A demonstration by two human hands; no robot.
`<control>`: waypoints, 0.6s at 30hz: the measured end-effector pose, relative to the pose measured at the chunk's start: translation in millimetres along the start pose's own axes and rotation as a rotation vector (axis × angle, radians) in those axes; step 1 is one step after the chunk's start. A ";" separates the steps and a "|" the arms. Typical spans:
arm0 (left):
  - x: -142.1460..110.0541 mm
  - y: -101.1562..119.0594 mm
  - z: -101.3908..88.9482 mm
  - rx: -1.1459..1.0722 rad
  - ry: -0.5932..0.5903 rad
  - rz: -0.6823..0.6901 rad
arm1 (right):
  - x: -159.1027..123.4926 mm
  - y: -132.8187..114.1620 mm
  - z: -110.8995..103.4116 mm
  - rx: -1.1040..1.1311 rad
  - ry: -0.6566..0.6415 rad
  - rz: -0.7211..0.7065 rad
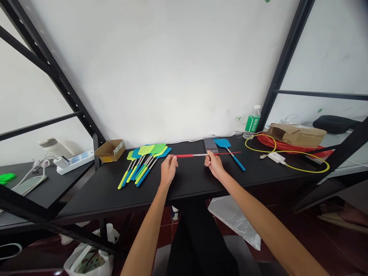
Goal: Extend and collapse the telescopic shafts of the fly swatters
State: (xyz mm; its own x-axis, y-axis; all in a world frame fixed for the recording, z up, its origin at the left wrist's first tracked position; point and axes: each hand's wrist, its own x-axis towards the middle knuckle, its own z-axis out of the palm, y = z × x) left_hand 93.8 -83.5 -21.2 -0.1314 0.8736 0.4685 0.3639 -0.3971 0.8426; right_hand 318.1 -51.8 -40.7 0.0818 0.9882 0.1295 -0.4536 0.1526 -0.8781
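Note:
My left hand and my right hand are both closed on a red fly swatter held level over the black table. The left grips its red handle end, the right pinches the metal shaft; a thin red edge reaches right past my right hand. To the left lies a fanned pile of several green and blue swatters. One blue swatter lies alone to the right, beside a dark phone.
A small cardboard box stands at the back left. A green-labelled water bottle, a yellow cable with a white adapter, and a brown paper package are at the right. Black rack struts flank the table. Plastic bags lie underneath.

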 end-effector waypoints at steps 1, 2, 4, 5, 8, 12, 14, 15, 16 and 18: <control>0.1 -0.3 0.0 -0.011 -0.015 0.009 | 0.0 -0.1 -0.1 0.005 0.001 0.003; 0.3 -1.0 -0.1 -0.017 -0.028 0.017 | -0.1 -0.1 -0.2 0.009 0.000 0.006; 1.1 -3.4 -0.2 -0.017 -0.039 0.030 | -0.1 0.4 -0.3 0.012 -0.006 0.012; 1.7 -4.8 -0.1 -0.013 -0.038 0.035 | -0.2 0.7 -0.4 0.011 -0.010 0.014; 3.1 -8.6 0.8 0.010 -0.029 0.045 | -0.3 1.4 -0.7 0.000 -0.025 0.022; 2.6 -9.0 1.7 0.057 -0.041 0.055 | 0.2 1.7 -1.7 0.004 -0.030 0.018; 1.7 -7.5 1.2 0.078 -0.050 0.059 | 0.8 1.9 -1.9 0.011 -0.027 0.013; 1.3 -6.7 0.8 0.090 -0.050 0.059 | 1.1 2.1 -1.8 0.012 -0.027 0.012; 1.0 -5.9 0.3 0.103 -0.047 0.058 | 1.3 2.2 -1.6 0.012 -0.028 0.012; 0.7 -4.6 -0.4 0.129 -0.028 0.052 | 1.6 2.4 -1.0 0.007 -0.030 0.009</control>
State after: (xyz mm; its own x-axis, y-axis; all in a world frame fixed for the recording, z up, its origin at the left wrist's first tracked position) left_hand 91.6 -81.1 -24.6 -0.0840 0.8608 0.5019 0.4855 -0.4045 0.7750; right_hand 318.0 -49.9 -43.1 0.0515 0.9895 0.1354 -0.4603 0.1438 -0.8760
